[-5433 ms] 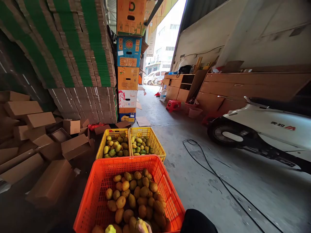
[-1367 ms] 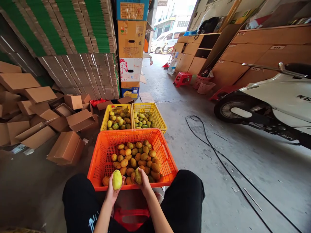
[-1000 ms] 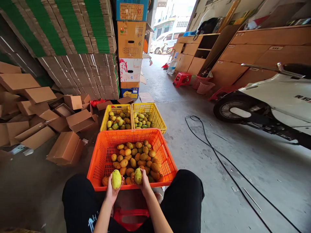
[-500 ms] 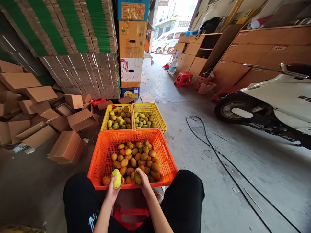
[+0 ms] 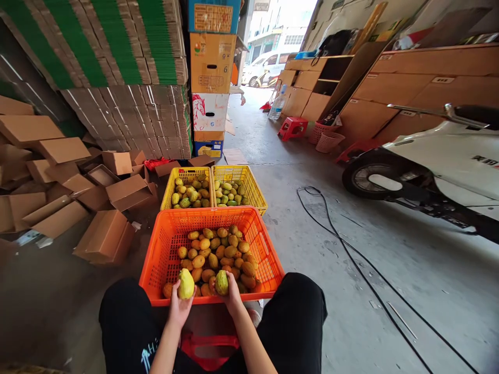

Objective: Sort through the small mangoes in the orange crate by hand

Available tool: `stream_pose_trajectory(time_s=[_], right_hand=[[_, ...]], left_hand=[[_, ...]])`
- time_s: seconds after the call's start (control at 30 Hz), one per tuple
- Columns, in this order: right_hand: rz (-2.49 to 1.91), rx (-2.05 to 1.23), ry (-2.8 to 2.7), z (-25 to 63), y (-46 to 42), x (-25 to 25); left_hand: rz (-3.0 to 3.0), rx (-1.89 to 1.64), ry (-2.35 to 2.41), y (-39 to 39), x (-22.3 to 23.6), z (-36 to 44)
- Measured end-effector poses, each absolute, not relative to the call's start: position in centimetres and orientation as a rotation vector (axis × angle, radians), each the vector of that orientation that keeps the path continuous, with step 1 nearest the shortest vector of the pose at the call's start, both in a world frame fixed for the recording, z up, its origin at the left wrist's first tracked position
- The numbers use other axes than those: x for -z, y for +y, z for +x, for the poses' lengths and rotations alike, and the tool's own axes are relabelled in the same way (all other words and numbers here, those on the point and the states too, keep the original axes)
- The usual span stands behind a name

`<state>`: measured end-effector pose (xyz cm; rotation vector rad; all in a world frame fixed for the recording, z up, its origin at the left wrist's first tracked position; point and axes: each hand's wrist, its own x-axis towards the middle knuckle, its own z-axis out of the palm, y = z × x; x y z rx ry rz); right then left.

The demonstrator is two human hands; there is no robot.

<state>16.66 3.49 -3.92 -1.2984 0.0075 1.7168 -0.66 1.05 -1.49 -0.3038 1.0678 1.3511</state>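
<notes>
In the head view my left hand (image 5: 180, 306) is closed round a smooth, pale yellow oval fruit (image 5: 186, 284) above the near rim of the orange crate (image 5: 154, 270). My right hand (image 5: 233, 294) grips a greener, mottled oval fruit (image 5: 222, 283) at the same height, a short way to the right. Fingers partly cover both fruits, whose exact kind I cannot tell. Many orange and brownish-green oval fruits (image 5: 212, 259) lie inside the crate, below and beyond my hands.
Two yellow crates (image 5: 257, 187) with greenish fruits stand behind the orange one. Loose cardboard boxes (image 5: 103, 236) litter the left floor beside stacked flat cartons (image 5: 132, 119). A black cable (image 5: 343, 241) and a white scooter (image 5: 448, 156) are to the right.
The green fruit in my right hand has turned, and more of its face shows. My left hand has shifted slightly, with the pale yellow fruit still in it.
</notes>
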Motion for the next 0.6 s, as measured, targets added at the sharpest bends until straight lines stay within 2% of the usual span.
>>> stream_pose_trajectory(time_s=[0.07,0.33,0.6], right_hand=[[-1.25,-1.762,0.076,16.7,3.4,3.5],[-1.422,-1.57,-0.1,16.3,2.9,2.2],[-1.5,-1.55,-0.11,16.0,3.2,2.9]], left_hand=[[-0.306,-1.348,1.056,1.0,1.8,-0.7],[-0.248,-1.321,1.039,1.0,2.1,-0.6],[-0.25,-1.304,1.11,0.8,1.9,-0.2]])
